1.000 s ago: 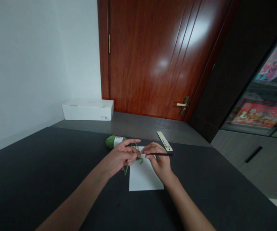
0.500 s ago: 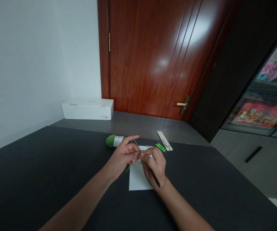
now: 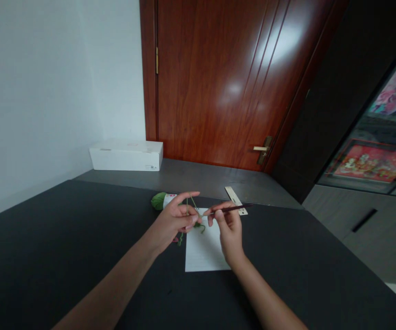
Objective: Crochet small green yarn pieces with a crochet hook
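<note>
Right grip (image 3: 231,227) clasping a slim dark tool (image 3: 237,208), left grip (image 3: 170,223) pinching green yarn (image 3: 198,224), white paper (image 3: 205,252) beneath

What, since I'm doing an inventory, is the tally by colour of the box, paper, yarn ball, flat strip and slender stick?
White: 2 (box, paper)
Green: 1 (yarn ball)
Cream: 1 (flat strip)
Dark: 1 (slender stick)
Total: 5
</note>
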Available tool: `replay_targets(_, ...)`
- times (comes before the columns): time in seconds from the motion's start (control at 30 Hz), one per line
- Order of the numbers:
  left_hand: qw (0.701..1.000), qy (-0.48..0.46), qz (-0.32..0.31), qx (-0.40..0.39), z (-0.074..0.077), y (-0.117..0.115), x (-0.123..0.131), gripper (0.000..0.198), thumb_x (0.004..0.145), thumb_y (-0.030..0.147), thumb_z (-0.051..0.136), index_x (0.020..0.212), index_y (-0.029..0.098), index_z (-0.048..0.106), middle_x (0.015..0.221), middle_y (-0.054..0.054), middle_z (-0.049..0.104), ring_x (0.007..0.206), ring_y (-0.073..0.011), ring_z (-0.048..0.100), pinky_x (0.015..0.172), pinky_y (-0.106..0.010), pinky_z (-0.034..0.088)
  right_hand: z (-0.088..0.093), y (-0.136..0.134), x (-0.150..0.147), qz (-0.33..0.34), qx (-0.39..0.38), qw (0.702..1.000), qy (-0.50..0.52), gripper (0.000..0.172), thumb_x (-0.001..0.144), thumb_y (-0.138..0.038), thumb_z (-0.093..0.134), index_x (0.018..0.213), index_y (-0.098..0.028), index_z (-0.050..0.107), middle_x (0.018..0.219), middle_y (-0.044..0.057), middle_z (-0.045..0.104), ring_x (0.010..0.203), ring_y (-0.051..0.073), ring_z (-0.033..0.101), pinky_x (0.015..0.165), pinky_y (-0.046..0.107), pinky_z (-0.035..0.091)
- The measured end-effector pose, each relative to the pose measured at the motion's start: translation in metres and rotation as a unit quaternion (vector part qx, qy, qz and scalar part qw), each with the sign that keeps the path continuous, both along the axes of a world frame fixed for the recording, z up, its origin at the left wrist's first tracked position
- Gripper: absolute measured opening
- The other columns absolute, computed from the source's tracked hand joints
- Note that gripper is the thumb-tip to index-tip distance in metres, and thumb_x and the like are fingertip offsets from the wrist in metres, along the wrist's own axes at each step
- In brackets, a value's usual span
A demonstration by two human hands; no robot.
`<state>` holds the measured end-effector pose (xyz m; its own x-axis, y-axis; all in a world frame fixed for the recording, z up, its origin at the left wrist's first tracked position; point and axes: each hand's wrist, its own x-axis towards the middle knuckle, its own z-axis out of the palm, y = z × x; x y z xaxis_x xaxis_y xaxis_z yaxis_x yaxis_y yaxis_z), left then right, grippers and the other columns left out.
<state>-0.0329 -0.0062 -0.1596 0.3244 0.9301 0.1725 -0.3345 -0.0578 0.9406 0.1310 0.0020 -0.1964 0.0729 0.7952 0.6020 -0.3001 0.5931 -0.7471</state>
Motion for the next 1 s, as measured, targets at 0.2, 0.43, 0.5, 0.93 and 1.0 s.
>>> replay_targets(0.2,0.999,-0.035,-0.029,-0.004,0.000,0.002,0.000,0.060,0.074,0.016,0.078,0.129,0.016,0.054,0.073,-0.002,0.064,0.052,-0.0072,0.043,0.048,-0.023,0.022,0.003,0.003,-0.004,0.172,-0.115,0.974,0.093,0.028,0.085,-0.044,0.071,0.083,-0.023,0.052,0.075,-0.001,0.067,0.053,0.011,0.050,0.056,0.027,0.041)
replay_targets(0.43,0.997,-0.068,-0.021,-0.001,-0.001,-0.001,0.005,0.077,0.071,0.011,0.079,0.140,0.020,0.046,0.075,-0.002,0.064,0.058,-0.0106,0.052,0.049,-0.022,0.023,0.005,0.000,-0.012,0.219,-0.134,0.960,0.109,0.031,0.079,-0.038,0.078,0.076,-0.023,0.051,0.061,-0.007,0.051,0.056,0.011,0.048,0.055,0.025,0.038)
replay_targets(0.5,0.997,-0.074,-0.017,0.001,-0.001,-0.001,0.005,0.081,0.072,0.012,0.079,0.143,0.021,0.042,0.075,-0.002,0.064,0.056,-0.0096,0.050,0.048,-0.022,0.022,0.005,0.000,-0.013,0.226,-0.134,0.958,0.116,0.031,0.080,-0.037,0.077,0.075,-0.023,0.050,0.057,-0.007,0.049,0.054,0.010,0.046,0.053,0.024,0.036)
replay_targets(0.93,0.997,-0.072,-0.009,0.014,-0.002,-0.001,0.007,0.084,0.073,0.014,0.079,0.147,0.022,0.039,0.077,-0.003,0.065,0.059,-0.0108,0.053,0.048,-0.022,0.025,0.002,0.001,-0.010,0.213,-0.169,0.953,0.133,0.025,0.085,-0.037,0.072,0.075,-0.022,0.055,0.070,-0.002,0.061,0.060,0.012,0.054,0.058,0.026,0.046)
replay_targets(1.0,0.997,-0.071,-0.011,0.020,-0.001,0.000,0.006,0.085,0.073,0.014,0.079,0.147,0.024,0.038,0.076,-0.002,0.065,0.059,-0.0112,0.054,0.048,-0.022,0.025,0.003,0.000,-0.010,0.212,-0.159,0.956,0.123,0.026,0.086,-0.038,0.071,0.075,-0.023,0.053,0.070,-0.002,0.061,0.060,0.012,0.055,0.059,0.026,0.046)
